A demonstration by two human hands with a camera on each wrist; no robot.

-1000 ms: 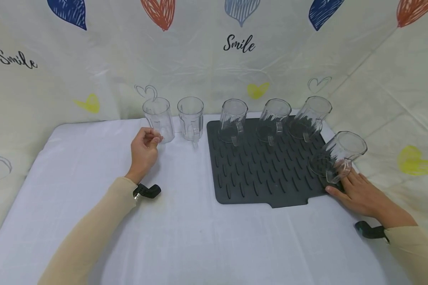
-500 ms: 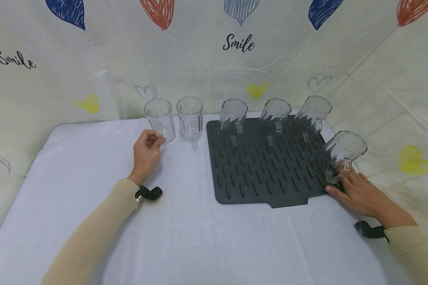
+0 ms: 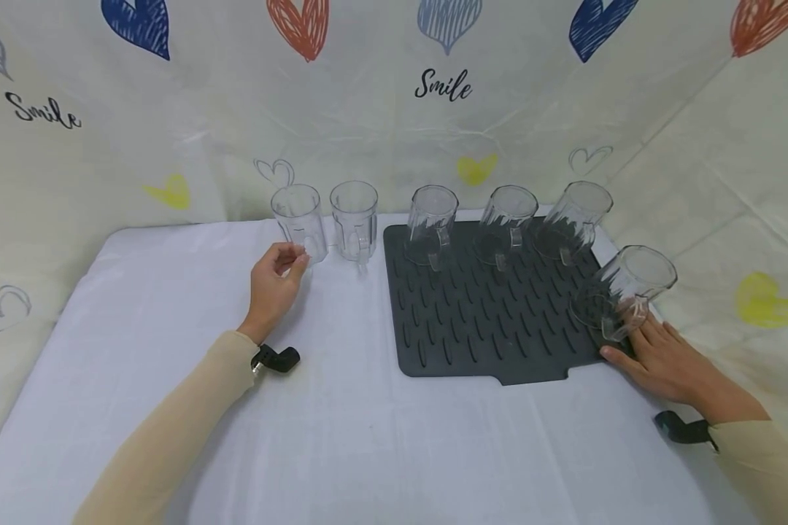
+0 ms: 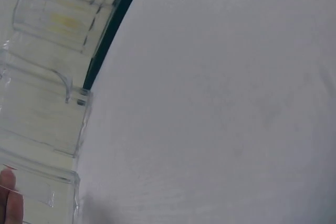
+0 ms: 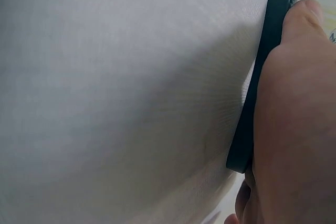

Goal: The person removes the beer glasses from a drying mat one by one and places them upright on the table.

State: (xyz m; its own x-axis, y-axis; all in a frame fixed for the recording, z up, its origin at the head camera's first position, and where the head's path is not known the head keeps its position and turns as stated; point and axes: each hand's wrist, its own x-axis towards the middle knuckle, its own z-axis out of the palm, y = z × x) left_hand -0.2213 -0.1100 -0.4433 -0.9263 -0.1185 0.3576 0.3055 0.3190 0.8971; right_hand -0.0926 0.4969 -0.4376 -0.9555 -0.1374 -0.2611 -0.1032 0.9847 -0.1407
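In the head view, my left hand (image 3: 274,284) pinches the leftmost clear glass mug (image 3: 297,219) low down, near its handle. That mug stands upright on the white cloth beside a second glass mug (image 3: 354,219); in the left wrist view only the fingertips (image 4: 13,203) show against the glass. My right hand (image 3: 670,361) lies spread at the right front corner of a dark ribbed drying mat (image 3: 473,321). Its thumb (image 5: 302,22) rests on the mat. Some fingers are seen through the handle area of the glass mug (image 3: 630,281) at that corner.
Along the mat's back edge stand three more glass mugs: one at the left (image 3: 431,219), a middle one (image 3: 507,219) and one at the right (image 3: 578,219). A printed backdrop (image 3: 368,117) rises behind the white-clothed table (image 3: 394,452).
My left hand has moved the leftmost mug slightly right, closer to its neighbour. The right hand has stayed at the mat corner, and the head view has shifted a little.
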